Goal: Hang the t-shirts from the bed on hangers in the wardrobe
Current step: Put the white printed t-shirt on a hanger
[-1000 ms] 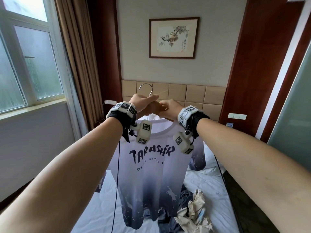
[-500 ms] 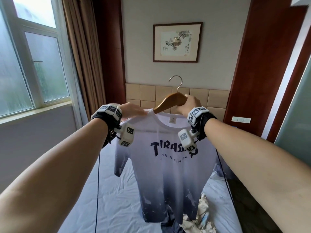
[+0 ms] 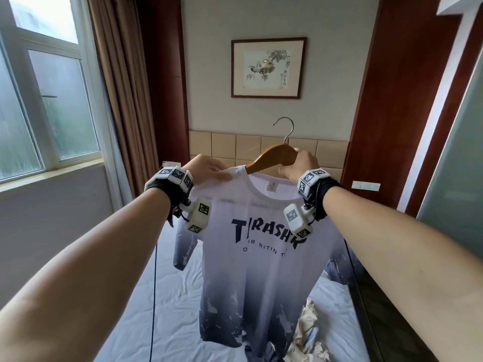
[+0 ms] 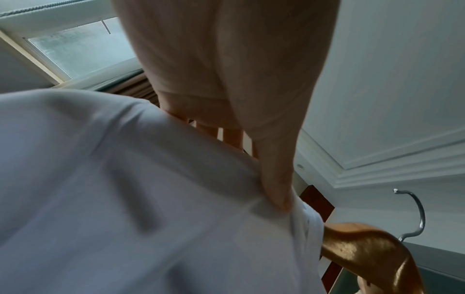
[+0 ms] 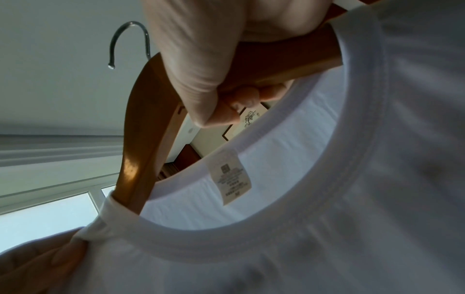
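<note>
A white t-shirt [image 3: 256, 257] that fades to grey, with dark lettering, hangs in the air over the bed on a wooden hanger [image 3: 274, 155] with a metal hook [image 3: 286, 126]. My right hand [image 3: 300, 163] grips the hanger's right arm above the collar [image 5: 251, 234]; its fingers curl round the wood [image 5: 156, 111]. My left hand [image 3: 209, 171] pinches the shirt's left shoulder [image 4: 176, 199], thumb on the cloth near the collar. The hanger's left end is inside the neck opening.
Below lies the bed [image 3: 146, 296] with a white sheet and a crumpled heap of other clothes [image 3: 308, 333] at the lower right. A window [image 3: 52, 108] and brown curtain [image 3: 122, 100] are on the left, dark wood panels [image 3: 400, 100] on the right, a framed picture [image 3: 269, 67] ahead.
My hands have drawn apart: the left one moved out along the shirt's shoulder, the right one keeps the hanger. Shirt and hanger shifted right and now hang spread out.
</note>
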Motion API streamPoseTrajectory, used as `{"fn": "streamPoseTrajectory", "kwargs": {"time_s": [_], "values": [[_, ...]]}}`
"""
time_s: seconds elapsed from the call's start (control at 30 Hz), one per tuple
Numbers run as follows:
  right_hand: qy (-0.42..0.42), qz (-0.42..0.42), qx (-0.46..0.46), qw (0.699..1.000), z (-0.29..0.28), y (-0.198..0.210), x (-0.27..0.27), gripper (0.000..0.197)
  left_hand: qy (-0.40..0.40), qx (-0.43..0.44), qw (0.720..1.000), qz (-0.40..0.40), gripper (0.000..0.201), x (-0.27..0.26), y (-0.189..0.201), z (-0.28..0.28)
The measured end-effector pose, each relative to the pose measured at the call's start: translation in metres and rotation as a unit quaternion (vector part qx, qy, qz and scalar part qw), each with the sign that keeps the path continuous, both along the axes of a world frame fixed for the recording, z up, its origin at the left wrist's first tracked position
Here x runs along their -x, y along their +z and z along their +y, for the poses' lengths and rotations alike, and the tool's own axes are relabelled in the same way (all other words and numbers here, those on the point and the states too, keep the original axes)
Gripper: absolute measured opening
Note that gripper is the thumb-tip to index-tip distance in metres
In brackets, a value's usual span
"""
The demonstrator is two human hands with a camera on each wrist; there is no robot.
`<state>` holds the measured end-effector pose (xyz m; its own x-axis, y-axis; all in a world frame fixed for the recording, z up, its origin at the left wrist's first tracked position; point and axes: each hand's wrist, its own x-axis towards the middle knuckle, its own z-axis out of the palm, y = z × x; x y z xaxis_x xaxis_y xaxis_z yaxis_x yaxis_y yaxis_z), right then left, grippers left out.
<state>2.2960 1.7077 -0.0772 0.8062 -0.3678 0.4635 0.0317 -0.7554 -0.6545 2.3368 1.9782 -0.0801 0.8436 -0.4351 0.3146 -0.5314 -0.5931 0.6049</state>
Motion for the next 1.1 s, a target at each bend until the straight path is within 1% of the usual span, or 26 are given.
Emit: {"fn": "streamPoseTrajectory", "kwargs": {"time_s": [0.1, 0.17, 0.3, 0.43, 0.5, 0.53, 0.57, 0.63, 0.67, 0.7, 0.73, 0.77, 0.8, 0.83, 0.9, 0.93, 0.97, 1.03, 1.1], "values": [[-0.001, -0.005, 0.000, 1.000, -0.004, -0.003, 0.003, 0.023, 0.002, 0.007, 1.000, 0.008, 0.028, 0.003, -0.002, -0.005], [-0.004, -0.002, -0.005, 1.000, -0.006, -0.005, 0.005, 0.023, 0.010, 0.024, 1.000, 0.005, 0.023, 0.002, -0.005, -0.010], [-0.008, 0.012, -0.007, 1.000, -0.009, -0.008, 0.009, 0.027, 0.039, 0.086, 0.995, -0.017, 0.012, -0.005, -0.012, -0.014], [-0.014, 0.013, -0.020, 1.000, -0.012, -0.009, 0.012, 0.025, 0.036, 0.135, 0.990, 0.004, 0.012, -0.008, -0.015, -0.014], [-0.021, 0.014, -0.016, 1.000, -0.014, -0.010, 0.012, 0.036, 0.030, 0.143, 0.989, 0.033, 0.019, -0.007, -0.014, -0.014], [-0.022, 0.015, -0.013, 1.000, -0.015, -0.011, 0.013, 0.039, 0.034, 0.125, 0.991, 0.044, 0.022, -0.007, -0.013, -0.014], [-0.023, 0.015, -0.013, 1.000, -0.015, -0.011, 0.014, 0.036, 0.047, 0.089, 0.993, 0.057, 0.024, -0.006, -0.014, -0.013], [-0.028, 0.011, -0.020, 0.999, -0.016, -0.012, 0.015, 0.026, 0.082, 0.028, 0.992, 0.095, 0.031, -0.011, -0.021, -0.006], [-0.030, 0.005, -0.025, 0.999, -0.018, -0.013, 0.016, 0.023, 0.092, 0.019, 0.987, 0.131, 0.039, -0.014, -0.026, -0.002], [-0.034, 0.001, -0.029, 0.999, -0.019, -0.014, 0.017, 0.021, 0.095, 0.031, 0.981, 0.167, 0.049, -0.015, -0.031, 0.002], [-0.036, -0.003, -0.030, 0.999, -0.019, -0.015, 0.018, 0.019, 0.096, 0.052, 0.976, 0.190, 0.059, -0.021, -0.038, 0.006], [-0.038, -0.004, -0.032, 0.999, -0.020, -0.016, 0.018, 0.018, 0.090, 0.073, 0.973, 0.201, 0.066, -0.027, -0.043, 0.009], [-0.037, -0.004, -0.033, 0.999, -0.019, -0.016, 0.019, 0.018, 0.086, 0.094, 0.971, 0.204, 0.064, -0.034, -0.048, 0.012], [-0.035, -0.004, -0.035, 0.999, -0.019, -0.017, 0.019, 0.018, 0.084, 0.115, 0.969, 0.202, 0.056, -0.035, -0.050, 0.013], [-0.032, -0.003, -0.035, 0.999, -0.017, -0.017, 0.019, 0.019, 0.093, 0.145, 0.968, 0.184, 0.029, -0.035, -0.051, 0.013], [-0.033, -0.001, -0.035, 0.999, -0.016, -0.017, 0.019, 0.018, 0.104, 0.153, 0.967, 0.174, 0.020, -0.036, -0.051, 0.012], [-0.035, 0.000, -0.035, 0.999, -0.016, -0.018, 0.019, 0.017, 0.115, 0.154, 0.966, 0.173, 0.016, -0.034, -0.051, 0.009], [-0.039, 0.007, -0.033, 0.999, -0.017, -0.019, 0.021, 0.019, 0.134, 0.148, 0.964, 0.177, 0.020, -0.031, -0.048, 0.001], [-0.044, 0.011, -0.033, 0.998, -0.022, -0.020, 0.023, 0.024, 0.151, 0.120, 0.968, 0.161, 0.019, -0.023, -0.046, -0.010]]}}
